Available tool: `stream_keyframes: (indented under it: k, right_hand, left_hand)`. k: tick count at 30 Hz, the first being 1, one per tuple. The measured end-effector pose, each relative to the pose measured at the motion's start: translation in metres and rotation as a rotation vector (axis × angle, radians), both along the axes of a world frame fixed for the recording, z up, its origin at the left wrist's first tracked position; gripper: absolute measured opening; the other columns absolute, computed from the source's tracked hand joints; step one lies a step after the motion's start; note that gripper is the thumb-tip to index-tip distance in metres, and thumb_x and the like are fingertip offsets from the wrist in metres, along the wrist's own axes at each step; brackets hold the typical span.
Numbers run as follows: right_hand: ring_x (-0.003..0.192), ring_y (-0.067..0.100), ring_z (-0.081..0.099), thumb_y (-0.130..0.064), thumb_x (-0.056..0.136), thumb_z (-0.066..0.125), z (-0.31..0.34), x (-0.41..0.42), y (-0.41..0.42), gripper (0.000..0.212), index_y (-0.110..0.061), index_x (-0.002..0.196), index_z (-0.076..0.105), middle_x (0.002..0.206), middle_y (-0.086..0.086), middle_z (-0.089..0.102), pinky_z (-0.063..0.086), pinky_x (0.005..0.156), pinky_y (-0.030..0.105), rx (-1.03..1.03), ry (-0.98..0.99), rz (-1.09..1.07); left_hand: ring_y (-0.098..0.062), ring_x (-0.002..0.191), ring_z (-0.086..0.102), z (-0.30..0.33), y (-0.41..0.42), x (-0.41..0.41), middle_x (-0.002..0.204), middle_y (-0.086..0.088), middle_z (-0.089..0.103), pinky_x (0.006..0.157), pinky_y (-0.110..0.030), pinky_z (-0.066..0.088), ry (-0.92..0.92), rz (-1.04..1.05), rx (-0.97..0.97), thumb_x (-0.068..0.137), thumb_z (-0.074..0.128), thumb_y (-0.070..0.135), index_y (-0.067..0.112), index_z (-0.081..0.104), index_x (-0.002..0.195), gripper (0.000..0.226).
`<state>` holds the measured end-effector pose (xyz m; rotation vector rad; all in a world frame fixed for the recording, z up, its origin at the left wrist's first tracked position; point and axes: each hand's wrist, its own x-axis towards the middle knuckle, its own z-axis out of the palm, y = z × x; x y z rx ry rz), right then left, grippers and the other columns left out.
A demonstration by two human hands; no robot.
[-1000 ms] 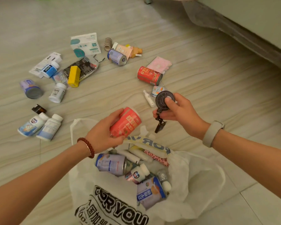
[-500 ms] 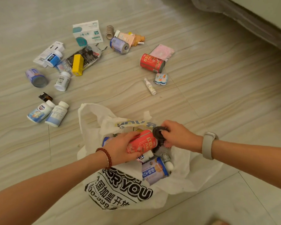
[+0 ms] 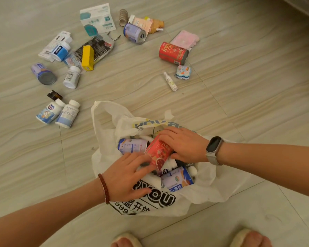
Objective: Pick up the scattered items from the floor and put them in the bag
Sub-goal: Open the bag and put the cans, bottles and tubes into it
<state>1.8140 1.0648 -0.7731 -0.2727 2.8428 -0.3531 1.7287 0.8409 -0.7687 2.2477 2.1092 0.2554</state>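
Observation:
A white plastic bag [image 3: 103, 122] with black lettering lies open on the floor, holding cans and bottles. A red can [image 3: 159, 154] lies tilted on top of them. My right hand [image 3: 184, 145] curls over the can's upper end, thumb underneath. With fingers spread and fairly straight, my left hand [image 3: 128, 175] rests on the bag's contents at the can's lower end. Several items lie scattered beyond the bag: a second red can [image 3: 173, 53], a purple can [image 3: 134, 32], a small white spray bottle [image 3: 170, 82], a yellow box [image 3: 87, 57] and white pill bottles [image 3: 67, 114].
Further out lie a pink pouch [image 3: 185, 39], a small blue toy [image 3: 183, 72], another purple can [image 3: 43, 73], a brown jar [image 3: 53, 95] and a mask packet [image 3: 97, 19]. My slippered feet [image 3: 127, 241] stand at the bottom edge, close to the bag.
Both hands went down into the bag. The red can passed from my left hand to under my right hand. The black round item that my right hand held is out of sight.

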Motion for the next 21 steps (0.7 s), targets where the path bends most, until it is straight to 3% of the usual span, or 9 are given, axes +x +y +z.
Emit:
stream_keyframes:
  k: [4, 8, 10, 11, 14, 17, 21]
  right_hand:
    - [0.131, 0.028, 0.031, -0.035, 0.08, 0.062, -0.007, -0.007, -0.006, 0.073, -0.016, 0.14, 0.024, 0.142, 0.011, 0.032, 0.032, 0.106, 0.043, 0.044, -0.078, 0.036]
    - [0.124, 0.027, 0.04, -0.041, 0.076, 0.061, -0.009, -0.016, -0.008, 0.069, -0.015, 0.134, 0.032, 0.137, 0.01, 0.042, 0.031, 0.104, 0.043, 0.085, -0.075, 0.084]
    - [0.113, 0.028, 0.047, -0.047, 0.074, 0.06, -0.007, -0.016, -0.01, 0.069, -0.017, 0.13, 0.034, 0.128, 0.01, 0.046, 0.035, 0.097, 0.042, 0.09, -0.074, 0.088]
    - [0.108, 0.028, 0.049, -0.049, 0.073, 0.059, -0.006, -0.015, -0.011, 0.069, -0.018, 0.13, 0.033, 0.123, 0.01, 0.047, 0.038, 0.093, 0.041, 0.076, -0.074, 0.076]
    - [0.099, 0.025, 0.049, -0.054, 0.075, 0.058, 0.001, -0.006, -0.019, 0.07, -0.025, 0.132, 0.033, 0.117, 0.01, 0.044, 0.041, 0.075, 0.033, -0.033, -0.121, 0.001]
    - [0.099, 0.023, 0.049, -0.055, 0.074, 0.06, 0.006, -0.005, -0.035, 0.069, -0.026, 0.132, 0.036, 0.115, 0.009, 0.044, 0.046, 0.077, 0.032, -0.176, -0.19, -0.074]
    - [0.104, 0.02, 0.049, -0.042, 0.078, 0.064, 0.004, -0.018, -0.064, 0.06, -0.021, 0.13, 0.043, 0.121, 0.008, 0.046, 0.042, 0.082, 0.026, -0.459, -0.278, -0.241]
  left_hand:
    - [-0.021, 0.1, 0.046, -0.013, -0.012, 0.009, 0.111, -0.003, 0.05, 0.084, -0.033, 0.035, 0.154, -0.072, 0.003, 0.08, 0.049, 0.048, 0.019, 0.056, 0.108, 0.042]
    - [-0.019, 0.094, 0.05, -0.02, -0.017, 0.002, 0.089, 0.001, 0.069, 0.087, -0.032, 0.035, 0.23, 0.003, -0.067, 0.079, 0.045, 0.02, 0.021, 0.066, 0.08, 0.021]
    - [-0.015, 0.077, 0.06, -0.017, -0.023, 0.001, 0.073, 0.006, 0.067, 0.083, -0.029, 0.04, 0.188, 0.001, -0.107, 0.08, 0.045, 0.018, 0.022, 0.062, 0.073, 0.019]
    - [-0.013, 0.065, 0.06, -0.014, -0.026, 0.002, 0.065, 0.007, 0.064, 0.073, -0.025, 0.043, 0.156, -0.001, -0.139, 0.081, 0.044, 0.02, 0.022, 0.059, 0.073, 0.017]
    - [-0.011, 0.05, 0.054, -0.004, -0.032, 0.002, 0.058, 0.008, 0.058, 0.044, -0.022, 0.043, 0.083, -0.001, -0.169, 0.092, 0.037, 0.024, 0.02, 0.05, 0.079, 0.019]
    - [-0.012, 0.049, 0.052, 0.002, -0.036, -0.001, 0.058, 0.006, 0.058, 0.041, -0.022, 0.043, 0.05, -0.037, -0.086, 0.099, 0.023, 0.029, 0.018, 0.046, 0.083, 0.03]
    - [-0.012, 0.047, 0.051, 0.008, -0.036, 0.001, 0.055, 0.006, 0.057, 0.043, -0.022, 0.042, 0.047, -0.08, -0.031, 0.099, 0.026, 0.028, 0.017, 0.046, 0.083, 0.028]
